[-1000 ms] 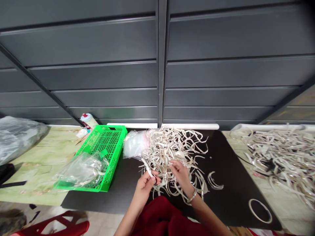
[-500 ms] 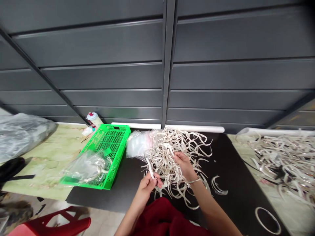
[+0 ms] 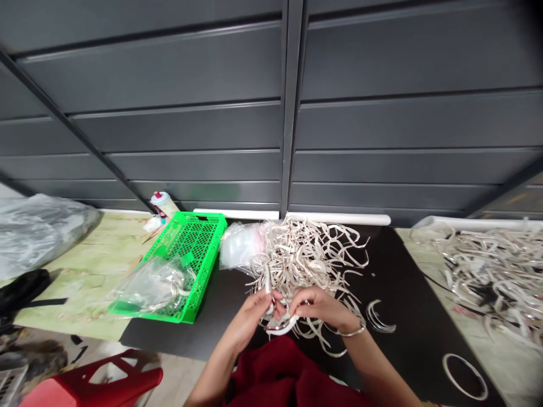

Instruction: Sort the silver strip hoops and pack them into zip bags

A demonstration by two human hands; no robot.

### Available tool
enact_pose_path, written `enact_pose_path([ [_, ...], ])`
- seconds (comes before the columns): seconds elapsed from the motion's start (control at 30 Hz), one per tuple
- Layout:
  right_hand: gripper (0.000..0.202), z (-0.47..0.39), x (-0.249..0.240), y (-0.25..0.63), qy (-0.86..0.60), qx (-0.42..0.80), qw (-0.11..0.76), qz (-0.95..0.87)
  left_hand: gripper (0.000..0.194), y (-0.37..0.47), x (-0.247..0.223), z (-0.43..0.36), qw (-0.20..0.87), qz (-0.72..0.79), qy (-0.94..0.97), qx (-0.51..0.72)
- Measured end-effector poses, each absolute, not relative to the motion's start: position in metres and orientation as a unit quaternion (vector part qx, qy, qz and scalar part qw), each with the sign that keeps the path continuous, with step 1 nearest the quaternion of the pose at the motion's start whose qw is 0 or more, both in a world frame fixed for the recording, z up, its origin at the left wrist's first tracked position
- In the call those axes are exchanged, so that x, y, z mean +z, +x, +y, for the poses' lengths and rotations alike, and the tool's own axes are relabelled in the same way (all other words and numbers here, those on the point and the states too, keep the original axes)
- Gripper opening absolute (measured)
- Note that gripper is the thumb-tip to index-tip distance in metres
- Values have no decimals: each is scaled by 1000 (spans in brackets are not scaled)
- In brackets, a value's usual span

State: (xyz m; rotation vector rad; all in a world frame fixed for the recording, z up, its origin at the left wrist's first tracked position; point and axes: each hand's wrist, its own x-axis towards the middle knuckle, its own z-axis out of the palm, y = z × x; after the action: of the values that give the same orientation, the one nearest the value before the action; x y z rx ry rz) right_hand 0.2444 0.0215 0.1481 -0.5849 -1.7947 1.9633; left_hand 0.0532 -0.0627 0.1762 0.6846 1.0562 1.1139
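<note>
In front of my body, my left hand (image 3: 253,315) is closed on a curved white strip (image 3: 268,279) that points up past the fingers. My right hand (image 3: 319,306) pinches another curved white strip (image 3: 283,328), whose shiny-edged arc bows down below both hands. The two hands are close together, a small gap between their fingertips. Just behind them a tangled heap of thin white and silvery curved strips (image 3: 303,249) lies on the black mat (image 3: 403,277). The fingers partly hide both held strips.
Left of the heap are clear plastic bags (image 3: 240,247) and a green crate (image 3: 203,282) holding a filled bag (image 3: 153,285). A cup (image 3: 164,203) stands behind. To the right lie loose arcs (image 3: 377,317), a white ring (image 3: 464,377) and another strip pile (image 3: 500,277). A red stool (image 3: 93,381) is lower left.
My right hand has come down and left from the heap with a curved strip, close to my left hand. My left hand has shifted slightly, keeping its strip.
</note>
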Motion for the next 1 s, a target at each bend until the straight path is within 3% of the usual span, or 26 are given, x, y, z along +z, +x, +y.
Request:
enact_pose_path([
  [0.2,23,20,140,225,-319,723,345,-506,29,66,170,-70,712,423,351,437],
  [0.47,23,9,130,216,-333,766,378,-399,38,71,166,-73,706,435,268,492],
  [0.57,22,6,132,222,-297,812,371,-339,38,67,158,-70,656,468,234,543],
  [0.77,28,4,122,232,-373,782,358,-348,6,48,155,-67,496,570,435,490],
  [1.0,40,1,110,223,-368,765,318,-421,27,44,174,-77,391,518,670,361],
])
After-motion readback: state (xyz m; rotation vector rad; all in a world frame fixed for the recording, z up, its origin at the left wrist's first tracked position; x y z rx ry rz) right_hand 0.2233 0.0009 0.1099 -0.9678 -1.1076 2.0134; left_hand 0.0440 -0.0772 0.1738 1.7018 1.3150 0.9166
